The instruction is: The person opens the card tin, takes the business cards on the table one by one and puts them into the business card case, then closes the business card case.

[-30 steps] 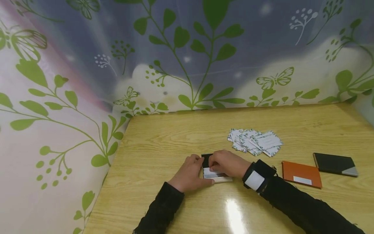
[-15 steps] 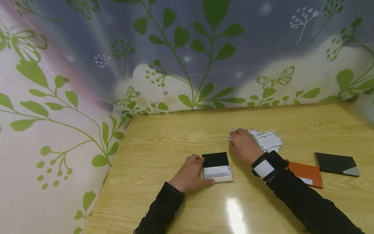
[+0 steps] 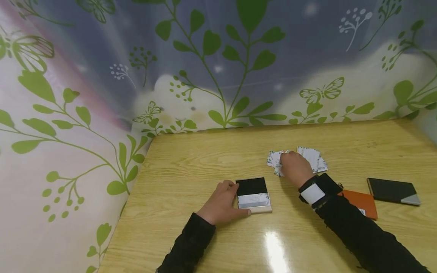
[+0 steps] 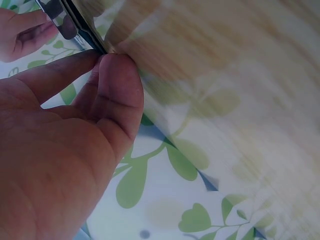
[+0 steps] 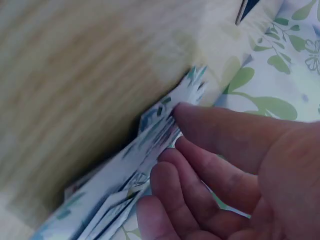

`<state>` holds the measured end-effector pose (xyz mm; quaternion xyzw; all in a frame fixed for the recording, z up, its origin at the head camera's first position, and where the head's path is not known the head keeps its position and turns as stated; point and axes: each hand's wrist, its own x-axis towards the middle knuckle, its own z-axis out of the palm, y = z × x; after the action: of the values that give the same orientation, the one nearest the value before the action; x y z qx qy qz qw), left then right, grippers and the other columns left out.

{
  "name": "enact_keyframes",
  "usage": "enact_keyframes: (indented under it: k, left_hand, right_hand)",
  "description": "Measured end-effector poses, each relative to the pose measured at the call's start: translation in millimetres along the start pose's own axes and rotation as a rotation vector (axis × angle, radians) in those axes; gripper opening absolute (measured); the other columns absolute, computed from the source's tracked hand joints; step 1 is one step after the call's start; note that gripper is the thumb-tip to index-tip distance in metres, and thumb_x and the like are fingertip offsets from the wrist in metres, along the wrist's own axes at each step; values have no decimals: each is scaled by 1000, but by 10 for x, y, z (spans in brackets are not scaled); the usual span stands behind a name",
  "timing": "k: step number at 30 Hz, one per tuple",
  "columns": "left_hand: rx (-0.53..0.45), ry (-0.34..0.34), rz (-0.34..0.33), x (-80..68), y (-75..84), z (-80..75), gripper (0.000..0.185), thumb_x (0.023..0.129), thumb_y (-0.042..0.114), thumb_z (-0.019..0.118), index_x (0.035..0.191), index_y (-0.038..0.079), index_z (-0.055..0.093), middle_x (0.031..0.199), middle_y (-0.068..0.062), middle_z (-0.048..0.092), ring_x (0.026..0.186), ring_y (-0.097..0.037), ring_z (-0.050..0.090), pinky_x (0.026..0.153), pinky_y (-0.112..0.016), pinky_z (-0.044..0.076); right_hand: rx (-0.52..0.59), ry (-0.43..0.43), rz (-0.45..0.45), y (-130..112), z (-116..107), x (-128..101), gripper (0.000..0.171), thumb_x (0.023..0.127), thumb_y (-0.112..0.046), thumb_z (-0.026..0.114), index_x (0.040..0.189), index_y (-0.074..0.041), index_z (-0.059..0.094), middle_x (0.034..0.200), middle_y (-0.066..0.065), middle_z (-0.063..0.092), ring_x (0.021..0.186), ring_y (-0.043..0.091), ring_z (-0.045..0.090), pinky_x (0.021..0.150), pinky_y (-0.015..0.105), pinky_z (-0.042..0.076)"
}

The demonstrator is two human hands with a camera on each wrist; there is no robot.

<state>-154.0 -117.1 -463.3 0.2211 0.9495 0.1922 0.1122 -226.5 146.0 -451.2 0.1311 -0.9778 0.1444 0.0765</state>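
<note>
My left hand (image 3: pixel 220 203) holds the left side of a small card case (image 3: pixel 252 186), its thumb along the near edge and its fingers at the upper left corner. The case lies on the table with a black inner panel, a white card (image 3: pixel 253 199) in its pocket and a pale strip at the front. Up close in the left wrist view, the thumb and fingers meet at the edge of the case. My right hand (image 3: pixel 296 167) is over the leaf-patterned cards (image 3: pixel 309 158) behind the case. In the right wrist view its thumb and curled fingers pinch card edges.
An orange card holder (image 3: pixel 360 201) with a light label lies right of the case, partly behind the right forearm. Beside it is a black card holder (image 3: pixel 389 190) with a silver corner. A leaf-printed curtain (image 3: pixel 239 94) borders the table (image 3: pixel 191 159) at the back and left.
My right hand has moved from the case to the cards, then slightly right across them. The fanned cards have shifted and parted into left and right portions. My left hand stays on the case.
</note>
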Motion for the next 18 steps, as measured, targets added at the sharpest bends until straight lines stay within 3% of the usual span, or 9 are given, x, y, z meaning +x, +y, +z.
enact_keyframes:
  k: [6, 9, 13, 18]
  left_hand:
    - [-7, 5, 17, -9, -4, 6, 93, 77, 62, 67, 143, 1, 40, 133, -8, 41, 117, -22, 38, 98, -35, 38]
    - [-8, 4, 19, -14, -3, 2, 93, 78, 61, 66, 144, 1, 40, 133, -8, 40, 118, -22, 38, 98, -35, 38]
    - [0, -1, 13, -17, -4, -4, 94, 78, 63, 66, 144, 2, 40, 134, -7, 40, 118, -22, 38, 98, -34, 38]
    - [6, 1, 10, -11, 3, -8, 93, 77, 63, 66, 143, 2, 41, 134, -7, 41, 118, -22, 38, 99, -35, 38]
  right_hand:
    - [-97, 183, 33, 20, 34, -70, 37, 74, -15, 80, 89, 13, 61, 81, 30, 57, 71, 45, 56, 60, 52, 47]
    - [-108, 134, 82, 53, -5, -91, 40, 79, -20, 76, 87, 14, 59, 74, 29, 56, 68, 45, 56, 59, 53, 47]
    - [-60, 34, 95, 95, -54, -88, 28, 82, -11, 72, 82, 13, 59, 67, 24, 57, 60, 40, 58, 52, 50, 48]
    - [-9, 17, 59, 105, -51, -77, 20, 80, -5, 72, 81, 11, 60, 66, 19, 57, 58, 32, 58, 48, 44, 46]
